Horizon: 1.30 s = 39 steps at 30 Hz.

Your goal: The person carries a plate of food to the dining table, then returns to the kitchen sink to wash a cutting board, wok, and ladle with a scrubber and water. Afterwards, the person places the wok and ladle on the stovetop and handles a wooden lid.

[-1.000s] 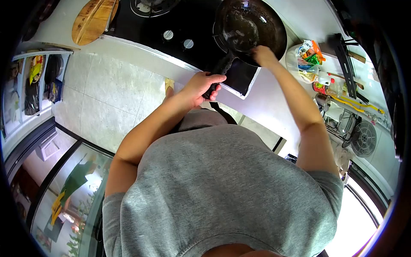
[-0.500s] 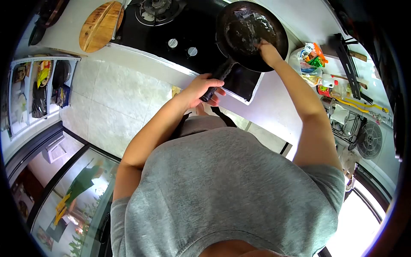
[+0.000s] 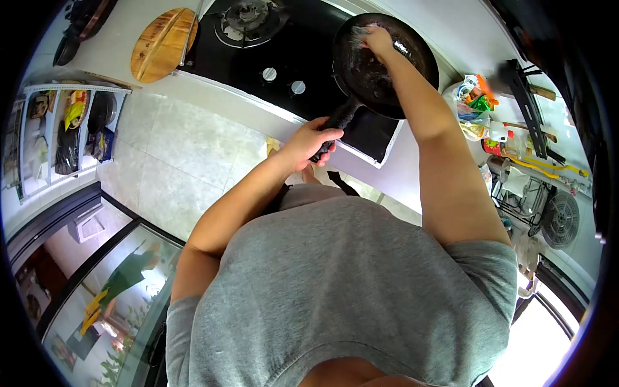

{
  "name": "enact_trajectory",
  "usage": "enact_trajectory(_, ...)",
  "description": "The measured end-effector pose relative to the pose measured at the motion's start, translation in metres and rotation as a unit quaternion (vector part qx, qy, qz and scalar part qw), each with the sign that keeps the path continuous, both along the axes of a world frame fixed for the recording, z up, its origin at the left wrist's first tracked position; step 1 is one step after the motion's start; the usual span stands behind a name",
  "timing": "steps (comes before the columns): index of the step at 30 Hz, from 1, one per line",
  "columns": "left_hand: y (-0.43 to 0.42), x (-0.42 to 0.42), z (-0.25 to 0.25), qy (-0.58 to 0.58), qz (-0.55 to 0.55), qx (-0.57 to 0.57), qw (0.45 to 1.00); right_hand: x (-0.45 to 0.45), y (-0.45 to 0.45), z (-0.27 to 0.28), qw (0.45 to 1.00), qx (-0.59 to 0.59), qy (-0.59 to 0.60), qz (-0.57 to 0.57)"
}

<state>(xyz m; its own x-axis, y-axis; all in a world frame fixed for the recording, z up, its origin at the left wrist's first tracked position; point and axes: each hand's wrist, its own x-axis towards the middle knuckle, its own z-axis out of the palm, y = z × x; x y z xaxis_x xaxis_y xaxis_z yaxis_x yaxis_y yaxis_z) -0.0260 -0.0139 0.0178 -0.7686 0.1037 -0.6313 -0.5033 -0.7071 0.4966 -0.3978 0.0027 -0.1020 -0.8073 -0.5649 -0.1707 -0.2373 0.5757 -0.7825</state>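
Observation:
A dark frying pan [image 3: 412, 76] with a wet, glossy inside sits over the right side of the black gas stove [image 3: 303, 39]. My left hand [image 3: 308, 143] is closed around its black handle [image 3: 343, 113], which points toward my body. Inside the pan, near its upper left wall, my right hand [image 3: 379, 42] has its fingers pressed together on a greyish, wispy wad [image 3: 358, 37]. Its exact kind cannot be made out.
A round wooden lid [image 3: 164, 45] lies left of the stove. Another burner [image 3: 250, 19] and two knobs [image 3: 298, 87] are on the stovetop. Bottles [image 3: 498, 132] and bags [image 3: 480, 97] stand at the right, near a wire dish rack [image 3: 521, 193].
My right hand has moved from the pan's lower right to its upper left. My left hand stays on the handle, with its fingers more closed. The view has shifted slightly.

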Motion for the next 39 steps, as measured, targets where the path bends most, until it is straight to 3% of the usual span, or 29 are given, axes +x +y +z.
enact_trajectory(1,0.001,0.001,-0.004,0.005,0.0,0.004,1.0,0.0,0.022,0.022,0.972,0.131,0.169,0.098)
enact_trajectory(2,0.001,0.001,-0.005,0.01,0.0,0.008,1.0,0.005,0.046,0.027,0.949,0.144,0.255,0.113)
enact_trajectory(4,-0.003,-0.004,0.004,0.006,-0.021,-0.006,1.0,0.013,0.094,0.031,0.88,0.199,0.321,0.288)
enact_trajectory(7,-0.012,-0.015,0.005,-0.015,-0.055,0.015,0.998,0.031,0.125,0.056,0.918,0.158,0.268,0.247)
enact_trajectory(10,-0.008,-0.017,-0.006,-0.009,-0.08,0.025,0.996,0.054,0.148,0.064,0.902,0.139,0.267,0.309)
enact_trajectory(13,-0.001,-0.018,-0.008,0.014,-0.063,0.002,0.998,0.08,0.154,0.08,0.926,0.203,0.181,0.262)
enact_trajectory(15,0.008,-0.018,-0.01,0.01,-0.031,0.014,0.999,0.091,0.15,0.075,0.915,0.212,0.182,0.292)
enact_trajectory(20,0.008,-0.02,-0.002,0.007,-0.088,-0.014,0.996,0.113,0.075,0.054,0.963,0.179,0.078,0.188)
enact_trajectory(21,0.007,-0.02,-0.001,0.006,-0.086,-0.013,0.996,0.104,0.048,0.051,0.966,0.206,0.007,0.158)
enact_trajectory(23,0.007,-0.019,0.0,-0.01,-0.074,-0.039,0.996,0.082,-0.017,0.046,0.976,0.088,-0.195,-0.031)
enact_trajectory(24,0.007,-0.019,0.0,-0.009,-0.075,-0.039,0.996,0.064,-0.042,0.046,0.947,-0.096,-0.264,-0.154)
enact_trajectory(25,0.01,-0.019,-0.001,-0.008,-0.07,-0.048,0.996,0.033,-0.058,0.049,0.911,-0.156,-0.304,-0.23)
enact_trajectory(27,0.014,-0.018,-0.002,-0.011,-0.061,-0.058,0.996,-0.017,-0.061,0.055,0.86,-0.219,-0.313,-0.338)
enact_trajectory(30,0.018,-0.017,-0.004,-0.008,-0.039,-0.064,0.997,-0.068,-0.012,0.038,0.811,-0.307,-0.285,-0.409)
enact_trajectory(31,0.019,-0.016,-0.005,-0.012,-0.033,-0.058,0.998,-0.068,0.008,0.034,0.83,-0.299,-0.256,-0.394)
enact_trajectory(32,0.018,-0.016,-0.005,-0.014,-0.025,-0.053,0.998,-0.044,0.029,0.04,0.957,-0.119,-0.071,-0.255)
enact_trajectory(33,0.015,-0.018,-0.004,-0.012,-0.023,-0.054,0.998,-0.02,0.05,0.045,0.97,0.068,0.168,-0.161)
enact_trajectory(34,0.013,-0.019,-0.003,-0.007,-0.034,-0.051,0.998,-0.016,0.077,0.034,0.953,0.112,0.279,0.039)
enact_trajectory(35,0.012,-0.018,-0.001,-0.003,-0.046,-0.047,0.998,0.006,0.087,0.045,0.95,0.204,0.21,0.109)
enact_trajectory(39,0.0,-0.02,-0.002,-0.008,-0.06,-0.03,0.998,0.062,0.106,0.054,0.975,0.127,0.133,0.121)
